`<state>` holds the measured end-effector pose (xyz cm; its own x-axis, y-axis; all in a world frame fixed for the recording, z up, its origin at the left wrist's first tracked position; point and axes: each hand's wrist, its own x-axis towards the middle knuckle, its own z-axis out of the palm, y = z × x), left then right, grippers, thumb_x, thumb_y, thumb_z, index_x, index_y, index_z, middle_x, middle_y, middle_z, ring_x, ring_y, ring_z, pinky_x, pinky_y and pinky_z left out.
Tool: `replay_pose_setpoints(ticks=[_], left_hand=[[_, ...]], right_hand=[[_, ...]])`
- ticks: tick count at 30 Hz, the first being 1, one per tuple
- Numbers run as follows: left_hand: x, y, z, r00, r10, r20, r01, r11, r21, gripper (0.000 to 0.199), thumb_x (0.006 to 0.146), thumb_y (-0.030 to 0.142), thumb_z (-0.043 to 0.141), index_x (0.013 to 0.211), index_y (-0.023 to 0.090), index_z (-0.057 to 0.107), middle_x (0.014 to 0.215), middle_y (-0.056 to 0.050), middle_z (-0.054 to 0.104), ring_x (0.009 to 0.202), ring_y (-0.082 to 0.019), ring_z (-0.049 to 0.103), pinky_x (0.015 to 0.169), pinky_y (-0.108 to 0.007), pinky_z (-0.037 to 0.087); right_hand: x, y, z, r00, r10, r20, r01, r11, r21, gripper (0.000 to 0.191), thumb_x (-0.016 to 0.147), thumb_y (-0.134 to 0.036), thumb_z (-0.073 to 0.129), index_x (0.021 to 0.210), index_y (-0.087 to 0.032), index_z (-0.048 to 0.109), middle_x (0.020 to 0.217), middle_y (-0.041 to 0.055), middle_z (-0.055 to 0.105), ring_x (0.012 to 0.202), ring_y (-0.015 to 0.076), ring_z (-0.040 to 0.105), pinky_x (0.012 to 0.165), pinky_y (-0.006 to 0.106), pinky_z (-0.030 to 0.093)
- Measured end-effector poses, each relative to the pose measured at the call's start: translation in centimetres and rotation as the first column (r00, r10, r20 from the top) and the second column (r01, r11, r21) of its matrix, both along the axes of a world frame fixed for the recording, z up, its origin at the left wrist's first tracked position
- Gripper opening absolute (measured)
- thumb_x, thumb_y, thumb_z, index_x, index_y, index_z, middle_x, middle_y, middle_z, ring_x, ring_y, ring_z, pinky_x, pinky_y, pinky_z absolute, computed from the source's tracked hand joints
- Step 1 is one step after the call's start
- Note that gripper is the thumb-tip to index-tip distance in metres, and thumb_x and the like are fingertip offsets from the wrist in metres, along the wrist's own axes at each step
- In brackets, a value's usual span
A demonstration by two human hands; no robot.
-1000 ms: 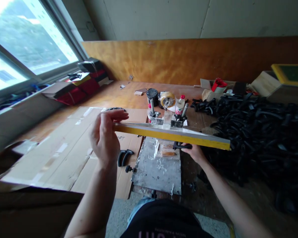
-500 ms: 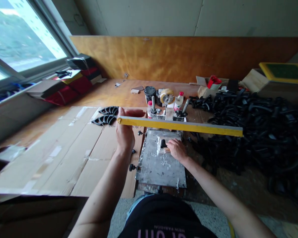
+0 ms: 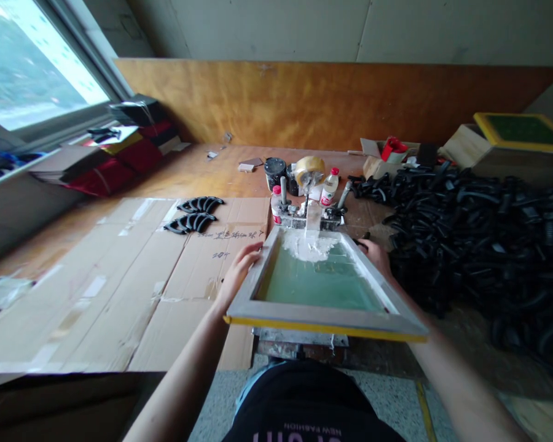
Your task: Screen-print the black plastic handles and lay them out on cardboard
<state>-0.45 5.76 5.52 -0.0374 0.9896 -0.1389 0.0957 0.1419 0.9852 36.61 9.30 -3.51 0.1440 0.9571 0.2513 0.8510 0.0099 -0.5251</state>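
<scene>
A screen frame with green mesh and a white paste patch near its far end lies tilted low over the metal plate, which it mostly hides. My left hand is at the frame's left side, fingers wrapped against its edge. Beyond the right side of the frame, my right hand is closed on a small black part. A clamp bar joins the frame's far end.
Two groups of black curved parts rest on cardboard at left. A large heap of black parts covers the right side. Behind the clamp stand a black jar, a tape roll and a red-capped bottle.
The frame has come down from its raised position over the plate, my left hand with it. My right hand has moved from the plate to the right, now with a black part.
</scene>
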Motion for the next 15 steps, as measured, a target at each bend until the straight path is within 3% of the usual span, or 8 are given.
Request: replay_pose_setpoints(ticks=[2, 5, 8, 11, 15], left_hand=[[-0.2, -2.3, -2.3, 1.000, 0.026, 0.018, -0.023, 0.990, -0.139, 0.051, 0.079, 0.048, 0.059, 0.121, 0.020, 0.063, 0.105, -0.005, 0.072, 0.096, -0.024, 0.066, 0.083, -0.035, 0.051], [0.1, -4.7, -5.7, 0.995, 0.002, 0.098, 0.023, 0.966, -0.256, 0.060, 0.076, 0.056, 0.062, 0.123, 0.019, 0.062, 0.103, -0.006, 0.073, 0.092, -0.024, 0.067, 0.076, -0.031, 0.051], [0.3, -5.5, -8.4, 0.991, -0.042, 0.129, 0.077, 0.956, -0.284, 0.063, 0.073, 0.058, 0.065, 0.120, 0.017, 0.062, 0.101, -0.007, 0.073, 0.088, -0.024, 0.067, 0.070, -0.029, 0.050], [0.2, -5.3, -10.3, 0.996, -0.046, 0.076, 0.067, 0.952, -0.299, 0.064, 0.072, 0.060, 0.064, 0.116, 0.015, 0.062, 0.101, -0.008, 0.073, 0.088, -0.023, 0.067, 0.070, -0.028, 0.049], [0.0, -4.9, -11.9, 0.997, -0.071, -0.005, 0.067, 0.960, -0.271, 0.061, 0.074, 0.061, 0.061, 0.114, 0.015, 0.062, 0.102, -0.009, 0.072, 0.095, -0.025, 0.066, 0.078, -0.030, 0.049]], right_hand=[[-0.2, 1.1, 1.7, 1.000, -0.019, 0.004, 0.019, 0.994, 0.104, 0.038, 0.090, -0.028, 0.050, 0.123, -0.016, 0.063, 0.120, 0.0146, 0.066, 0.111, 0.0284, 0.061, 0.098, 0.045, 0.046], [-4.2, 2.9, 3.7, 0.979, 0.162, 0.123, -0.189, 0.948, 0.257, 0.058, 0.084, -0.024, 0.061, 0.139, -0.015, 0.047, 0.145, 0.0146, 0.045, 0.131, 0.0292, 0.044, 0.109, 0.046, 0.037], [-9.0, 4.1, 4.5, 0.923, 0.276, 0.267, -0.336, 0.917, 0.214, 0.066, 0.079, -0.020, 0.068, 0.140, -0.014, 0.044, 0.144, 0.0163, 0.043, 0.129, 0.0308, 0.042, 0.108, 0.045, 0.038], [-11.4, 4.3, 4.1, 0.893, 0.287, 0.346, -0.334, 0.939, 0.082, 0.041, 0.080, -0.017, 0.066, 0.120, -0.016, 0.058, 0.122, 0.0140, 0.059, 0.113, 0.0279, 0.052, 0.094, 0.038, 0.045], [-10.7, 3.1, 2.7, 0.863, 0.348, 0.366, -0.338, 0.936, -0.092, 0.008, 0.086, -0.019, 0.059, 0.092, -0.020, 0.064, 0.096, 0.0072, 0.066, 0.093, 0.0213, 0.059, 0.080, 0.029, 0.046]])
